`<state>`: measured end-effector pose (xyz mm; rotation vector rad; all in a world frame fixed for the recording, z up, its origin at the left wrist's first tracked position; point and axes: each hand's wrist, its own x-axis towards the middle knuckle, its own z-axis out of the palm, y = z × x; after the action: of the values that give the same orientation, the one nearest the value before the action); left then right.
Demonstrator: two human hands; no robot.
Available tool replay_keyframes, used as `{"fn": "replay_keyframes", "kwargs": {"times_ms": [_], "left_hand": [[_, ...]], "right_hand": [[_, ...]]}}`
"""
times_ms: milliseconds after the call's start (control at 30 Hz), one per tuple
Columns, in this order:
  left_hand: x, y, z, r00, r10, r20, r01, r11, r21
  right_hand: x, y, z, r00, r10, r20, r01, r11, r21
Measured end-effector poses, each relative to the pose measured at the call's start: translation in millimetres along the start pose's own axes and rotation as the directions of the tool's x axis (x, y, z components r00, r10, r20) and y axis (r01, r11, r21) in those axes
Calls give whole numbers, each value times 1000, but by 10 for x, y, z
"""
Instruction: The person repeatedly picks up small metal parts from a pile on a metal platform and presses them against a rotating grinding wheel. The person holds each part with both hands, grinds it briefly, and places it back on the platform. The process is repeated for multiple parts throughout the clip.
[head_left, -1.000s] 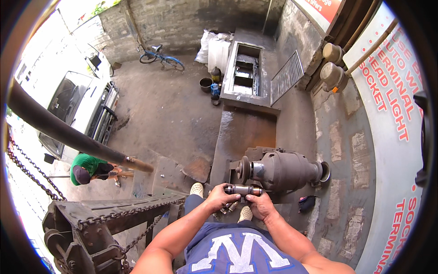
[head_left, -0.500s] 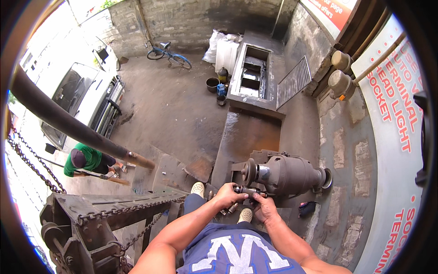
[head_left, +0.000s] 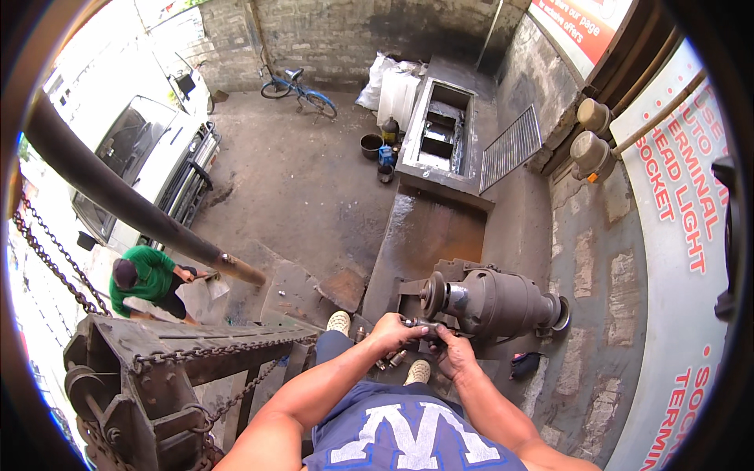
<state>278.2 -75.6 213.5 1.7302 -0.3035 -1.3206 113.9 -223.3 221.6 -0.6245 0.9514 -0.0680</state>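
Observation:
Both of my hands are together just in front of the bench grinder, closed on a slim metal part (head_left: pixel 422 324) that looks like a fuel injector. My left hand (head_left: pixel 390 334) wraps round its left portion. The thumb and fingers of my right hand (head_left: pixel 455 354) grip its right end, hiding some of it. The part lies roughly level, close to the grinder's round wheel (head_left: pixel 429 296) but apart from it. To the right of that wheel sits the grinder's dirty grey motor body (head_left: pixel 503 302). Several similar metal parts (head_left: pixel 397 359) rest below my hands, between my shoes.
A steel frame (head_left: pixel 212 345) with a rusty chain (head_left: pixel 228 353) stands at my left, under a thick slanting pipe (head_left: pixel 141 204). Another person (head_left: pixel 149 279) in green bends near a white vehicle (head_left: pixel 141 165). Ahead is a concrete basin (head_left: pixel 440 129); a dark cloth-like item (head_left: pixel 526 363) lies right.
My hands still hold the metal part, its left end tilting slightly differently. The person in green has straightened somewhat, and the broom has swung away from its earlier spot. The view has shifted slightly.

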Motion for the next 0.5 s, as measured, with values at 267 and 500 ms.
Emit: {"fn": "replay_keyframes", "kwargs": {"times_ms": [267,500], "left_hand": [[-91,-184,130,954,271,-125,-271,962,19],[-24,-218,8,983,154,-102,-157,987,-20]], "right_hand": [[-117,-84,-14,991,-26,128,28,999,-20],[-25,13,25,999,13,53,-12,1000,-13]]}}
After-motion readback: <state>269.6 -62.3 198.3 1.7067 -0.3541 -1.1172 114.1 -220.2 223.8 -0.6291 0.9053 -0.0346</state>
